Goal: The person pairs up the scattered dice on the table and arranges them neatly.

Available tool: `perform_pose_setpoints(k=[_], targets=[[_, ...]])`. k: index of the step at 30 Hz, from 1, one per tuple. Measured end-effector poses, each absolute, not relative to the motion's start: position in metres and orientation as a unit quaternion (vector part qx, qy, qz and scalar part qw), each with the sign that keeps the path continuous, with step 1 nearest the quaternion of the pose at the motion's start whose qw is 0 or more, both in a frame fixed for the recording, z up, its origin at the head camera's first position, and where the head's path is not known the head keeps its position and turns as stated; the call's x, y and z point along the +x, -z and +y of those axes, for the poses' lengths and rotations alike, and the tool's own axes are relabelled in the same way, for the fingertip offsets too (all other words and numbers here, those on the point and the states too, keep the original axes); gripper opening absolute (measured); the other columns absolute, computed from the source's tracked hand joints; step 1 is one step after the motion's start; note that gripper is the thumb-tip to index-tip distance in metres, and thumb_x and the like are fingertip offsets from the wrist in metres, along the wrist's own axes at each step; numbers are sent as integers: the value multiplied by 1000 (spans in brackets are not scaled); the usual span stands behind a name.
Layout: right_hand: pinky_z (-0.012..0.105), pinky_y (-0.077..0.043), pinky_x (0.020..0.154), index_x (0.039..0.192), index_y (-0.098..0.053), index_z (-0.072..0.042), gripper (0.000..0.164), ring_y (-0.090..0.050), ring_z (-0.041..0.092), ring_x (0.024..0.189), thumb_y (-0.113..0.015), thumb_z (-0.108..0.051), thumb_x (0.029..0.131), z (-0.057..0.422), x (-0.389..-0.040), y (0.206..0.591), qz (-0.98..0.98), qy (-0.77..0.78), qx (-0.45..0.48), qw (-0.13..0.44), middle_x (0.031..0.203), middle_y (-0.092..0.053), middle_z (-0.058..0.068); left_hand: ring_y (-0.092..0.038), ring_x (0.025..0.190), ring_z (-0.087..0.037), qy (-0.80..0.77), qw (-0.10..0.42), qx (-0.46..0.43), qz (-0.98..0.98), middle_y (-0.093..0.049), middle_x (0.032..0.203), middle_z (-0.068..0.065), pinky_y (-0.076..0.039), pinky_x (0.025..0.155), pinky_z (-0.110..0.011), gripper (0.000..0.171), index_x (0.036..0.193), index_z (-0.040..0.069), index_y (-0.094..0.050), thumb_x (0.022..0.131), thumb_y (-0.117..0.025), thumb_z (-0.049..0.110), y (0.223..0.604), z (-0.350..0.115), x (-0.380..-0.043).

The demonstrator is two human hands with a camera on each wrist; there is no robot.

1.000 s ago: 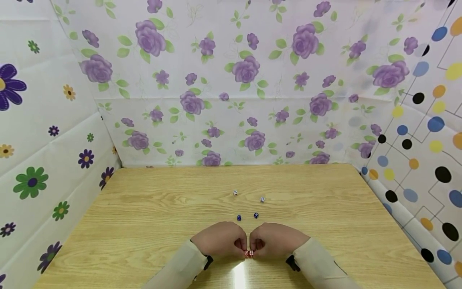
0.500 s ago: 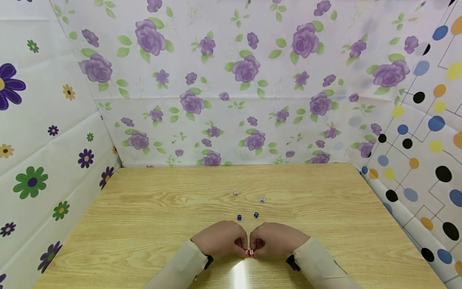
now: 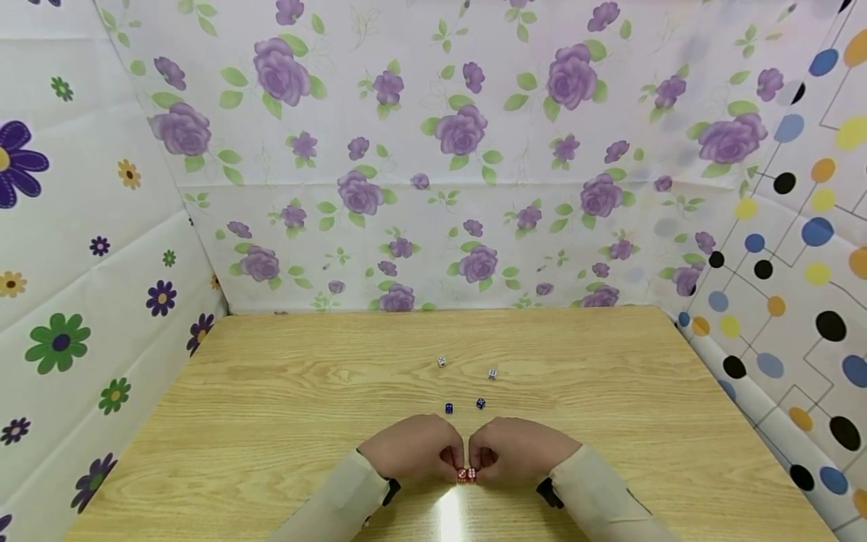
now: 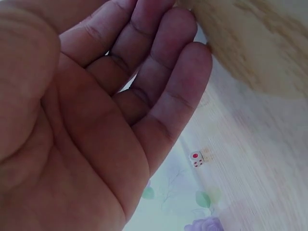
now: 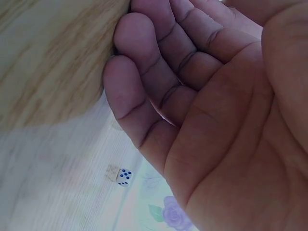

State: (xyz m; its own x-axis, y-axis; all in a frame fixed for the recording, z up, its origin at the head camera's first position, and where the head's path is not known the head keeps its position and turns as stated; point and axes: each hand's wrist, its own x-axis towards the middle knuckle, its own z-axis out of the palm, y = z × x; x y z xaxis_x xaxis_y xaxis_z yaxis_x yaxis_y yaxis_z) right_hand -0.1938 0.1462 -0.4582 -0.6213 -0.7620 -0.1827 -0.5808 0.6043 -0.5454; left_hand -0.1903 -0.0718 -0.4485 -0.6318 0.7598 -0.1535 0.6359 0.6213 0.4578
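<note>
Two small red dice with white pips stand side by side near the table's front edge in the head view. My left hand [image 3: 421,449] pinches the left red die [image 3: 462,475] between thumb and forefinger. From the other side, my right hand [image 3: 518,452] pinches the right red die [image 3: 472,475] likewise. Knuckles of both hands nearly meet above the dice. In the left wrist view the palm [image 4: 91,130] and the curled other fingers show, the die hidden. The right wrist view likewise shows the palm [image 5: 226,125] and bent fingers without the held die.
Beyond the hands lie two dark blue dice [image 3: 449,409] [image 3: 481,403]. Farther back are two white dice, one with red pips [image 4: 196,159] and one with blue pips [image 5: 124,177]. The wooden table [image 3: 305,376] is enclosed by patterned cloth [image 3: 420,150] at the back and sides.
</note>
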Motion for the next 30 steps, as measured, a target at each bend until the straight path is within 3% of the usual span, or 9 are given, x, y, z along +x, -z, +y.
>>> perform_pose_setpoints(k=[6, 12, 18, 22, 30], targets=[[19, -48, 64, 85, -69, -26, 16, -52, -4, 66, -79, -15, 90, 148, -196, 458, 875, 214, -385, 199, 76, -60, -21, -56, 71, 6, -194, 159, 396, 883, -63, 78, 21, -48, 69, -15, 16, 85, 26, -75, 86, -79, 10, 448, -78, -195], [20, -48, 65, 85, -68, -26, 15, -51, -3, 67, -77, -15, 91, 150, -196, 456, 881, 208, -380, 191, 76, -59, -20, -57, 72, 4, -190, 141, 386, 892, -60, 79, 22, -49, 71, -18, 16, 85, 28, -72, 90, -73, 13, 446, -84, -198], [20, -48, 67, 85, -66, -29, 15, -51, -4, 68, -76, -25, 95, 155, -199, 456, 880, 217, -381, 186, 77, -59, -20, -55, 68, 1, -198, 143, 374, 895, -60, 78, 19, -49, 70, -20, 15, 87, 29, -69, 94, -71, 16, 442, -90, -203], [22, -48, 70, 86, -67, -30, 13, -53, -2, 71, -71, -28, 99, 161, -205, 460, 883, 228, -368, 180, 80, -60, -20, -56, 75, 0, -211, 143, 366, 895, -62, 86, 16, -50, 73, -23, 8, 97, 24, -71, 95, -73, 16, 438, -93, -208], [27, -45, 63, 86, -66, -31, 15, -51, 3, 64, -69, -30, 101, 180, -219, 457, 913, 231, -313, 125, 75, -59, -15, -61, 89, -7, -234, 100, 342, 905, -68, 101, 8, -52, 80, -27, 15, 109, 18, -71, 94, -74, 18, 443, -99, -220]])
